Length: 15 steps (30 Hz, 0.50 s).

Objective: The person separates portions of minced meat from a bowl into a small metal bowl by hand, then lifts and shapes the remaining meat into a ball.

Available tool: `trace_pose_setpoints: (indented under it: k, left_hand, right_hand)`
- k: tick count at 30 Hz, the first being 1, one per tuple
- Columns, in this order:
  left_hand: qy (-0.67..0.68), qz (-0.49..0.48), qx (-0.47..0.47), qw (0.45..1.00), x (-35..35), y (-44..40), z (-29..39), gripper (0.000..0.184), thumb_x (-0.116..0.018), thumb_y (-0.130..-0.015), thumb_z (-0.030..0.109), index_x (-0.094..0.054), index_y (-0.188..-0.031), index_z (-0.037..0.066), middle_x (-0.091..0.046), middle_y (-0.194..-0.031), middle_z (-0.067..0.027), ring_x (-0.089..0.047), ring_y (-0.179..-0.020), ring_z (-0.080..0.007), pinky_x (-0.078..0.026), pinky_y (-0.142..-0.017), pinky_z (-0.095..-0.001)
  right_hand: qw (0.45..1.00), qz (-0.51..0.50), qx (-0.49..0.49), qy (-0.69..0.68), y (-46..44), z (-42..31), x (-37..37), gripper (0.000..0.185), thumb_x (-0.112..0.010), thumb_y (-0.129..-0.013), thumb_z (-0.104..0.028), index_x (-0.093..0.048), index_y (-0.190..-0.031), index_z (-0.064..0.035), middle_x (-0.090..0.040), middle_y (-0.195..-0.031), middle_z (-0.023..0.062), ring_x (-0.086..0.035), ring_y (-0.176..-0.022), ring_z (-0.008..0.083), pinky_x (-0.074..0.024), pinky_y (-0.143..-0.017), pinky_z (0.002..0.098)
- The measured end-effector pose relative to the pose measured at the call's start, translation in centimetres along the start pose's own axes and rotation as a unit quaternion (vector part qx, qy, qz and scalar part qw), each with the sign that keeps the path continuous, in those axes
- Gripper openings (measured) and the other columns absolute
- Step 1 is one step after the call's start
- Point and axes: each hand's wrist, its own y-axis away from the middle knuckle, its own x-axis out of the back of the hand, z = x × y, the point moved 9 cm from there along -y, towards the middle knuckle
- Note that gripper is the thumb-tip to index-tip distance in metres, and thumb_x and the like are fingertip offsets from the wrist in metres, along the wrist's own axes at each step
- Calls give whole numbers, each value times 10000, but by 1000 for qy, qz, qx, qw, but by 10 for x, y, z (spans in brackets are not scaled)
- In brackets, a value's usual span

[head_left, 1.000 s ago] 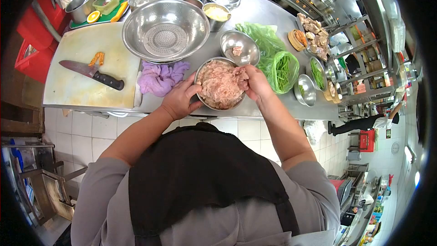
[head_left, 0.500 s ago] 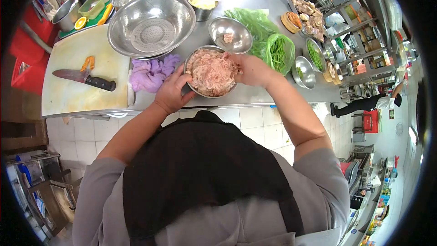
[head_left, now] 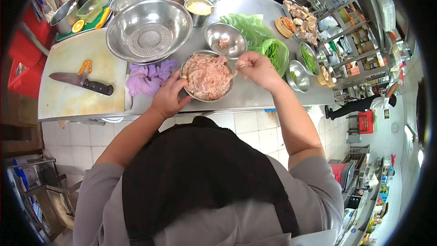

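A steel bowl heaped with pale pink raw meat stands near the table's front edge. My left hand grips its left rim, thumb and fingers round the side. Just off the bowl's right rim is my right hand, its fingertips pinched on a small shred of meat. Behind it, a smaller steel bowl holds one little piece of meat. A purple cloth lies left of the meat bowl, below a big perforated colander.
On the left, a cutting board bears a knife and orange pieces. Green vegetables in a plastic bag and a small steel bowl stand right. Filled containers line the back. Another person is at far right.
My right hand has gone from the meat to beside the bowl's right rim, with a shred between its fingertips. My left hand still holds the bowl. The view has shifted.
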Motion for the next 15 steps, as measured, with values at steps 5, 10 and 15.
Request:
trace_pose_setpoints:
  k: [5,10,15]
  left_hand:
    - [-4,-8,9,1000,0,0,2,460,-798,-825,340,-547,-1139,116,-420,-1541,-254,-566,-1227,-481,-494,-1019,-489]
    - [-7,1,-9,1000,1,1,3,466,-798,-825,346,-546,-1143,116,-407,-1547,-258,-556,-1245,-484,-493,-1019,-494]
    - [-8,5,-12,1000,0,1,2,478,-818,-799,290,-543,-1148,114,-408,-1542,-263,-546,-1255,-494,-493,-1019,-495]
  right_hand:
    - [968,34,-88,-232,-6,-17,20,177,-615,-1029,-209,-661,-1070,-43,-627,-798,4,-545,-622,74,-390,-505,233]
    - [902,-6,-84,-422,-30,-1,2,222,-578,-1054,-230,-605,-1152,-34,-610,-832,36,-516,-612,113,-400,-495,249]
    - [919,17,-94,-383,-32,-3,-1,245,-552,-1073,-258,-627,-1124,-30,-599,-802,19,-511,-596,116,-408,-517,248]
